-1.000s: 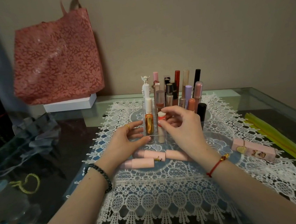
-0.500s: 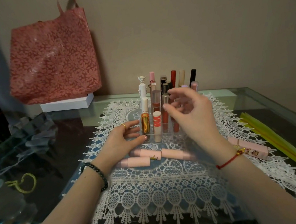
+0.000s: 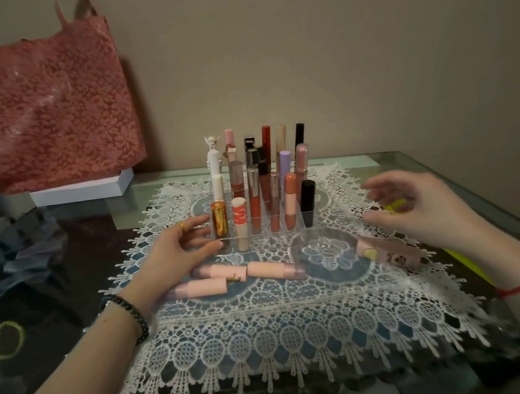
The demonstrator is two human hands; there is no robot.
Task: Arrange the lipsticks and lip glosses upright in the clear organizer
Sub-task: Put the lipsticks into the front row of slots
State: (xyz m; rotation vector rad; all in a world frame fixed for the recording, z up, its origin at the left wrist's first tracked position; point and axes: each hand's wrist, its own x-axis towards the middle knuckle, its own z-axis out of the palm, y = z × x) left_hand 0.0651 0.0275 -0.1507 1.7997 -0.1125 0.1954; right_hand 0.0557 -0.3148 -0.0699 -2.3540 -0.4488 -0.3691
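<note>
The clear organizer (image 3: 326, 228) stands on a lace mat with several lipsticks and glosses upright in it, among them a white-and-red tube (image 3: 241, 223) and a gold one (image 3: 219, 218) in the front row. My left hand (image 3: 179, 251) rests against the organizer's front left corner, thumb touching its base. My right hand (image 3: 414, 208) hovers to the right of the organizer, fingers spread and holding nothing. Three pink tubes (image 3: 218, 273) lie flat in front of the organizer. A pink boxed lipstick (image 3: 386, 252) lies under my right hand.
The white lace mat (image 3: 298, 330) covers a glass table. A red floral bag (image 3: 47, 107) leans on the wall over a white box (image 3: 81, 190) at back left. Yellow-green strips (image 3: 396, 205) lie at the right, a yellow cord (image 3: 1, 342) at the left.
My right hand let go of the white-and-red tube, now upright in the front row, and swung right, away from the organizer. My left hand stayed at the organizer's corner.
</note>
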